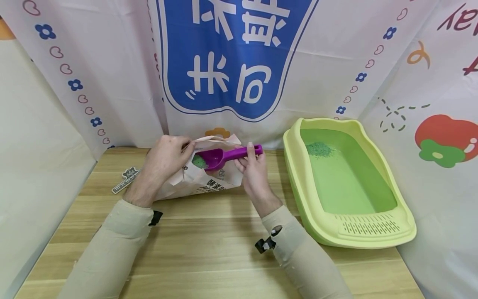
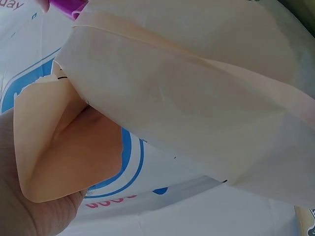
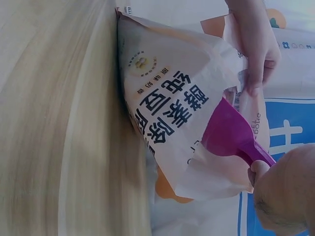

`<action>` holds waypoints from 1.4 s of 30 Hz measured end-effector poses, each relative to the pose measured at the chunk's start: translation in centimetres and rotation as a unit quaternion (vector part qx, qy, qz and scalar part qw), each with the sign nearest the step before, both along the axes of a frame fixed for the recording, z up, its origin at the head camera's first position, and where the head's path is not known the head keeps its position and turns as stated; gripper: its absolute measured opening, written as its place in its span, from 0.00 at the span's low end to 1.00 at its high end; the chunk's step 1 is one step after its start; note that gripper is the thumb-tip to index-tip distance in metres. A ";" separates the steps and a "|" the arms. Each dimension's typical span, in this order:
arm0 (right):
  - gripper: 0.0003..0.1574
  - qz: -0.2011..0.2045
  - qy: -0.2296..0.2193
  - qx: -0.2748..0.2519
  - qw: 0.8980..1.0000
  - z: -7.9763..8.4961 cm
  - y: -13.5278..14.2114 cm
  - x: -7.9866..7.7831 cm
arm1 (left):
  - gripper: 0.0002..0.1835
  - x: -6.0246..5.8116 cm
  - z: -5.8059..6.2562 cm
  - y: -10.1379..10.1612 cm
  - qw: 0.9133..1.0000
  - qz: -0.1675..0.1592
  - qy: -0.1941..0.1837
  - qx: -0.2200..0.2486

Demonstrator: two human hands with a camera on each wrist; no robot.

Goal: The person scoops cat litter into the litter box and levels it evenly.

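In the head view, the bag [image 1: 198, 182] lies tilted on the table [image 1: 209, 249], black characters printed on its side and its torn mouth open toward 2 o'clock. The person's left hand [image 1: 166, 155] is between 9 and 10 o'clock on the bag, thumb and forefinger pinching the edge of its mouth; a flap hides part of this hand in the left wrist view, so how its other fingers lie cannot be told.

At the bag's 3 o'clock, the right hand [image 1: 256, 174] grips the purple scoop [image 1: 214, 160], thumb on top of the handle and fingers curled beneath. The handle points between 2 and 3 o'clock; the scoop's bowl sits in the bag's mouth. Green granules [image 1: 199, 162] show at its tip, though whether they lie in the scoop or the bag cannot be told.

The tray [image 1: 360, 239] stands well apart from the bag at 3 o'clock, with a small heap [image 1: 319, 149] of green granules toward 10 o'clock on its floor. A flat tag [image 1: 125, 181] lies at the bag's 9 o'clock, near the left wrist. A printed cloth [image 1: 127, 83] hangs at 12 o'clock.
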State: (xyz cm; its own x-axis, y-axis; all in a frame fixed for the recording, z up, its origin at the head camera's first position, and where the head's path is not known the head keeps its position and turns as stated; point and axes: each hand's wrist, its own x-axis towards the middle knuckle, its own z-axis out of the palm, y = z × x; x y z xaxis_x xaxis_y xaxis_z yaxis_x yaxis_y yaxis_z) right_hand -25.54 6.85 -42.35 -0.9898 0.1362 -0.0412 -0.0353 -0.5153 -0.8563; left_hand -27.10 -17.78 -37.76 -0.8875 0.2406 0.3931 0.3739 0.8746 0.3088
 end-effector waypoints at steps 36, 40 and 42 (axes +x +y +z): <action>0.19 -0.028 -0.001 -0.022 0.999 3.0 4.1 0.0 | 0.15 -0.1 0.2 -0.5 1.000 0.007 -0.010 0.009; 0.17 -0.028 -0.003 -0.022 0.999 3.2 4.5 0.0 | 0.15 -0.2 0.3 -0.5 1.000 0.008 -0.012 0.012; 0.16 -0.027 -0.004 -0.022 0.999 3.3 4.7 0.0 | 0.15 -0.2 0.2 -0.6 1.000 0.008 -0.012 0.013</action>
